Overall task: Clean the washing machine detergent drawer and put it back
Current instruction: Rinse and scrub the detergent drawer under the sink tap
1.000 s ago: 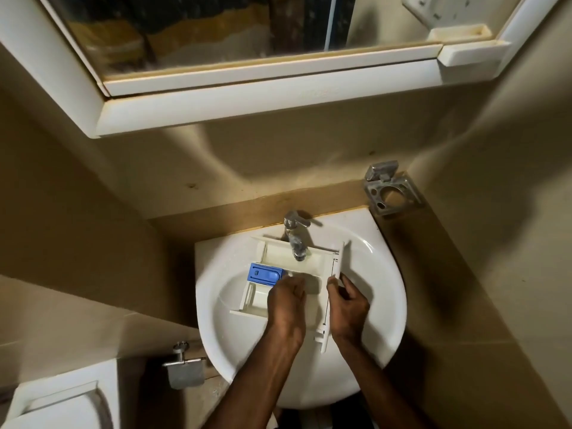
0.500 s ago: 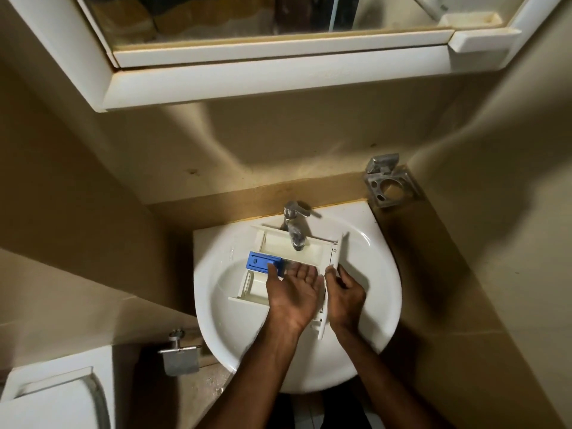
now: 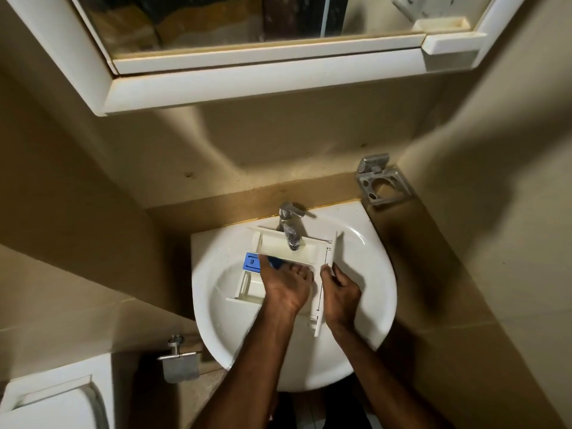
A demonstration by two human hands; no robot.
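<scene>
The white detergent drawer [image 3: 278,246] lies in the white sink [image 3: 368,274], right under the chrome tap [image 3: 289,226]. Its blue insert [image 3: 251,263] sits at the drawer's left. My left hand [image 3: 286,287] lies over the drawer's middle with fingers spread fairly straight, fingertips at the blue insert's right end. My right hand [image 3: 339,292] grips the drawer's white front panel [image 3: 328,261] at the right, fingers curled round its edge. Much of the drawer's near half is hidden under my hands.
A mirror cabinet [image 3: 263,78] hangs on the wall above. A metal tumbler holder [image 3: 382,184] is fixed to the wall right of the tap. At lower left are a metal paper holder [image 3: 179,363] and a toilet cistern [image 3: 52,404].
My left hand went from curled over the drawer's middle to flat with fingers spread, and slid left towards the blue insert. My right hand kept its grip on the front panel.
</scene>
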